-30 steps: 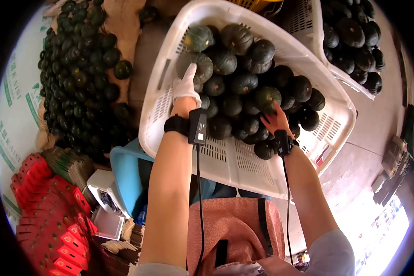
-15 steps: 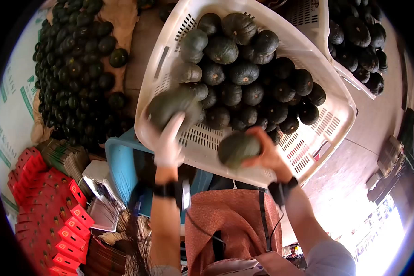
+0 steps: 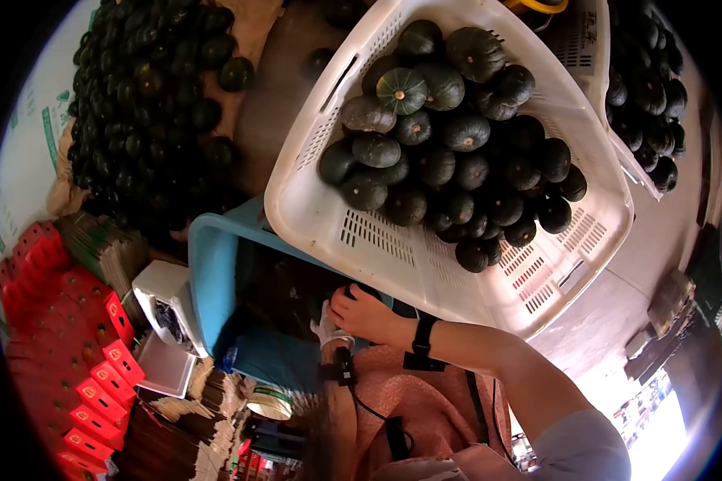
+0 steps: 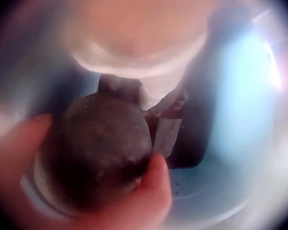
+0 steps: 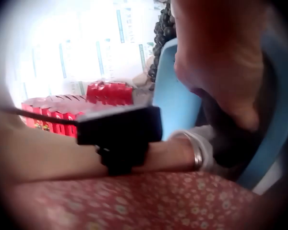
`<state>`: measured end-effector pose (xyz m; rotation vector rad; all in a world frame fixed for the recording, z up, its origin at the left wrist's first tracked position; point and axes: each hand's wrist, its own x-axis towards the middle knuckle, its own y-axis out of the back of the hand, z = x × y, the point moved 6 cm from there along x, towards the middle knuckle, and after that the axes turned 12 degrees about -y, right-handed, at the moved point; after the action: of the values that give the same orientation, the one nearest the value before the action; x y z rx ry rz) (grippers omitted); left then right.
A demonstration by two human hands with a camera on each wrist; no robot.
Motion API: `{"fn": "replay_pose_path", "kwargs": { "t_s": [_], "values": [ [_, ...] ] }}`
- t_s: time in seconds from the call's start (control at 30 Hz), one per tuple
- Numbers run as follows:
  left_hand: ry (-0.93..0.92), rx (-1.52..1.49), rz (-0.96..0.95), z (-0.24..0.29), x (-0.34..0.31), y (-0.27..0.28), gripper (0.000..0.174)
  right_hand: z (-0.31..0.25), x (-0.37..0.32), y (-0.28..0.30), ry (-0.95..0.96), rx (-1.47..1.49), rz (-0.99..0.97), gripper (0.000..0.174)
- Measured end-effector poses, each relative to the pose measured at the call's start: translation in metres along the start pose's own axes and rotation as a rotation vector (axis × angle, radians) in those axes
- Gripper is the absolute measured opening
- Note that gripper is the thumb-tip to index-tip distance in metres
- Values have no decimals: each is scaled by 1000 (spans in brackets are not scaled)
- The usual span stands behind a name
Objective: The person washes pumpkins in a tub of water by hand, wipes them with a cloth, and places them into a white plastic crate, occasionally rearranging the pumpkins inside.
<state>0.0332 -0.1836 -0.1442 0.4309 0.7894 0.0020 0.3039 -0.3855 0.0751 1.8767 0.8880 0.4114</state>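
Squash point(image 4: 96, 143): dark, round, low inside the blue crate point(image 3: 208, 272), at 6 o'clock below the white basket point(image 3: 393, 256).
Right hand point(image 3: 365, 313): bare, with thumb and fingers curled round the squash.
Left hand point(image 3: 326, 330): white-gloved, touching the right hand at its 7 o'clock; too blurred to tell how its fingers lie.
Risk: a one-handed hold on a heavy rind may slip, likely bruising it.
Around: squash pile point(image 3: 136, 104) at 10 o'clock, red cartons point(image 3: 72, 353) at 8 o'clock.
In the way: the heaped basket overhangs the crate, so knuckles may strike it.
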Motion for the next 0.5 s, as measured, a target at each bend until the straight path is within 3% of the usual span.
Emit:
{"fn": "replay_pose_path", "kwargs": {
  "t_s": [0.03, 0.07, 0.1, 0.13, 0.17, 0.2, 0.27, 0.33, 0.4, 0.47, 0.5],
  "values": [
    [-69, 95, -18, 2, 3, -12, 45, 7, 1, 13, 16, -5, -23, 35],
    [-136, 194, -39, -3, 7, -22, 46, 24, 7, 43, -87, 296, 56, 28],
    [261, -261, 198, 62, 14, -21, 47, 48, 13, 62, -193, 593, 136, 23],
    [555, -721, 661, 162, 14, -19, 51, 83, 19, 65, -428, 627, 267, 29],
    [538, -713, 681, 164, 19, -19, 58, 124, 20, 60, -738, 576, 478, 35],
    [518, -700, 699, 163, 23, -17, 66, 167, 17, 21, -1077, 651, 439, 48],
    [448, -734, 719, 148, 33, -21, 69, 215, 4, -69, -1665, 965, 144, 57],
    [423, -814, 621, 137, 45, -30, 62, 217, 18, -112, -1729, 1965, 52, 70],
    [478, -834, 612, 136, 64, -33, 63, 215, 25, -110, -1771, 1785, 111, 70],
    [545, -856, 593, 122, 67, -34, 65, 215, 24, -86, -1619, 1486, 184, 73],
    [536, -1338, 435, 107, 81, -45, 66, 220, 11, -100, -1607, 1403, 80, 78]
  ]
}}
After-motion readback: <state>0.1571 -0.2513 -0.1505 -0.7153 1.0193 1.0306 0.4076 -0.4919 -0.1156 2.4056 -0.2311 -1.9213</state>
